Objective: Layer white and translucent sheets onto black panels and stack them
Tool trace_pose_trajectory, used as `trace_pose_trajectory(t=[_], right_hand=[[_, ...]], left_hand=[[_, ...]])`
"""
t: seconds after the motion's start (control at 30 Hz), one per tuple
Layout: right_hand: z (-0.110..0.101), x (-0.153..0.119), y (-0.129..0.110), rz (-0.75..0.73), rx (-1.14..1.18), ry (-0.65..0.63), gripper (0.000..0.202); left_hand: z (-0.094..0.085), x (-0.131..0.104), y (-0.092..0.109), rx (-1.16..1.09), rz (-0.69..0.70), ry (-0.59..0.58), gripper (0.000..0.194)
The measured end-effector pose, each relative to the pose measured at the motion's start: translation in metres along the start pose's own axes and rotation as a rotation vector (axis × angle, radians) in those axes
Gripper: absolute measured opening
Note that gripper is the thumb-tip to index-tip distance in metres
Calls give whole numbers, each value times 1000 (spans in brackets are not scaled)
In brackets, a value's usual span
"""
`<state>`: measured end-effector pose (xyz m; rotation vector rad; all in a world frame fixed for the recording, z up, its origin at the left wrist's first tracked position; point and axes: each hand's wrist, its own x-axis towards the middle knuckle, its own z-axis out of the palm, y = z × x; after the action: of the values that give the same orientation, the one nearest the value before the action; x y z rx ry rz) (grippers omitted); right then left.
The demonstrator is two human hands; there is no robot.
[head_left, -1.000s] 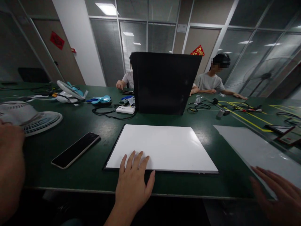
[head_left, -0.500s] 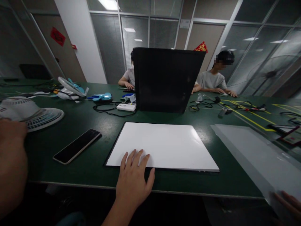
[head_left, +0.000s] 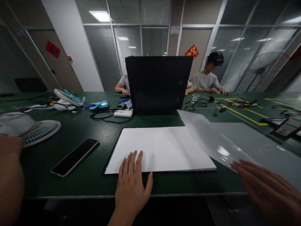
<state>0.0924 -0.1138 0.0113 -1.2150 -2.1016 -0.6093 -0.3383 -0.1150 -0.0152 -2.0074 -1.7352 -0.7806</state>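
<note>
A white board [head_left: 164,147] with a thin dark rim lies flat on the green table [head_left: 94,185] in front of me. My left hand [head_left: 133,185] rests flat on its near edge, fingers spread, gripping nothing. My right hand [head_left: 265,188] at the lower right holds the near corner of a translucent sheet [head_left: 207,135]. The sheet is lifted and slants over the board's right side. More pale sheet material [head_left: 263,141] lies on the table behind it.
A black upright panel [head_left: 160,84] stands behind the board. A dark phone [head_left: 74,157] and a white fan [head_left: 35,128] lie to the left, with cables and a white power bank [head_left: 123,113]. A blurred arm [head_left: 9,179] fills the left edge. Two people [head_left: 207,80] sit across.
My right hand has lifted the translucent sheet off the right side of the table and swung it left over the white board. My left hand has stayed on the board's near edge.
</note>
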Motion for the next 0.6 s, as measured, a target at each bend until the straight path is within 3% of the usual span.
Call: trace_pose_trajectory(t=[0.1, 0.17, 0.33, 0.5, 0.6], right_hand=[[24, 30, -34, -102, 39, -26, 46], [49, 39, -50, -74, 116, -7, 37], [96, 32, -56, 3, 283, -83, 29], [97, 31, -51, 87, 315, -134, 27], [86, 36, -56, 105, 322, -151, 27]], left_hand=[[-2, 2, 3, -8, -5, 27, 78], [-4, 3, 4, -10, -8, 40, 81], [-6, 4, 4, 18, 45, 8, 69], [1, 2, -5, 7, 123, -83, 43], [3, 1, -8, 0, 107, -120, 40]])
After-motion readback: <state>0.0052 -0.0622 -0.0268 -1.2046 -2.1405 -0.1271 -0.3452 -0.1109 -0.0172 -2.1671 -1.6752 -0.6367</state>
